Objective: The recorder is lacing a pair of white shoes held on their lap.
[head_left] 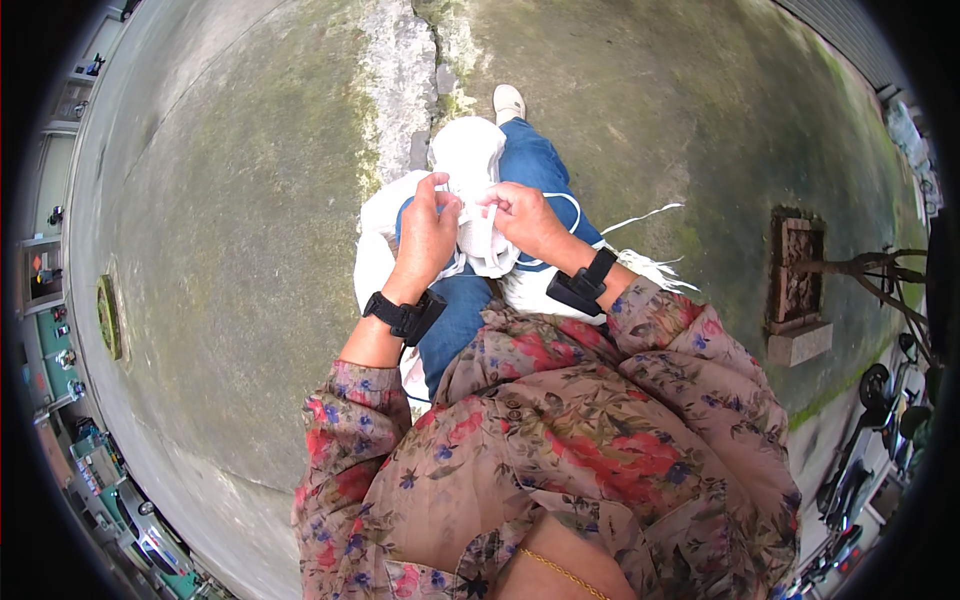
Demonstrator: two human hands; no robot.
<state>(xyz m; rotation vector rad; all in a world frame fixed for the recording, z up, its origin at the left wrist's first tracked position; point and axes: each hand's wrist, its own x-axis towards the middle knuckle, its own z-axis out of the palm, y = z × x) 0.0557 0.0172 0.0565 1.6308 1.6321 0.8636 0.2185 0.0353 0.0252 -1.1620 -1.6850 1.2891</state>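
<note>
A white cloth bundle [468, 145] lies across my blue-trousered knees, with more white fabric [376, 262] spread over the lap on both sides. My left hand [428, 235] is at the bundle's left side, its thumb and fingers bent toward each other in a pinch. What it pinches, if anything, is too small to make out. Across from it, my right hand [525, 218] pinches a narrow white strip [488, 232] that hangs down over the cloth. A thin white cord [572, 203] loops past the right wrist, and frayed white threads [655, 268] trail off the right thigh.
Mossy concrete ground [250, 200] surrounds me, with a pale cracked strip [398, 90] ahead. To the right stands a small tree in a square brick-edged bed [800, 270]. Motorbikes [860, 450] are parked at the lower right; a car [150, 530] is at the lower left.
</note>
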